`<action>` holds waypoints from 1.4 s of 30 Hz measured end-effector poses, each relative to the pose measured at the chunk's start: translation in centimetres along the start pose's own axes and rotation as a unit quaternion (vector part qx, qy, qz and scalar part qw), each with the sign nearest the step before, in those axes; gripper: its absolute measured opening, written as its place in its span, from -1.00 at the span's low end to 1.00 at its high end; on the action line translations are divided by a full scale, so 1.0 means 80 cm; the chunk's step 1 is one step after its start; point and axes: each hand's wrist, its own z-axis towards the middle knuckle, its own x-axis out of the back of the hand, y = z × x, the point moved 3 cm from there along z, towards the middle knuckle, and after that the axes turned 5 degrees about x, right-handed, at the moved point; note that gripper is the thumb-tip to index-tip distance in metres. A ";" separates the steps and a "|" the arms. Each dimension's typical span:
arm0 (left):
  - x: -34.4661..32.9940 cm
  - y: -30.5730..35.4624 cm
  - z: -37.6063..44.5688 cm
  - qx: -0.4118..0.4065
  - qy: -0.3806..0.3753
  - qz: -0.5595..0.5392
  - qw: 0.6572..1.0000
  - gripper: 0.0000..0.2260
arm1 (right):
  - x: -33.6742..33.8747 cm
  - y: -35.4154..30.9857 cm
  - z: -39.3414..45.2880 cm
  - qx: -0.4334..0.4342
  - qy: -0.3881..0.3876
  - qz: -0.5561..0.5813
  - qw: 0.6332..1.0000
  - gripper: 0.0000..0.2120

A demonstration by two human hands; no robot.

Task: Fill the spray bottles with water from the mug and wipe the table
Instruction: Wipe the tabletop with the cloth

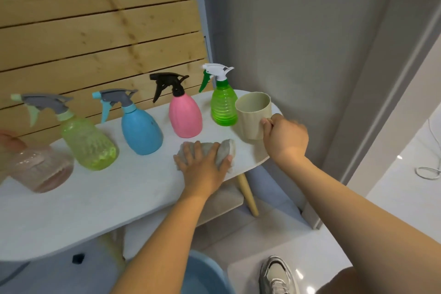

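Observation:
Several spray bottles stand in a row on the white table [95,203]: a clear pink one [40,169] at far left, a yellow-green one [89,144], a blue one [140,131], a pink one [185,114] and a bright green one [223,105]. My left hand [205,167] presses flat on a grey cloth [222,153] near the table's right end. My right hand [284,138] grips the handle of a beige mug [253,117], which is beside the green bottle. The mug's inside is not visible.
A wooden slat wall [95,19] backs the table, and a grey wall [310,43] stands to the right. Below the table edge is a blue basin [205,274]. My shoe [276,274] rests on the white floor, where a white cable [429,169] lies.

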 end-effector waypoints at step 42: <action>0.019 -0.085 -0.066 -0.006 -0.059 0.017 0.998 -0.47 | -0.030 -0.086 -0.029 0.100 -0.019 -0.002 0.995 -0.63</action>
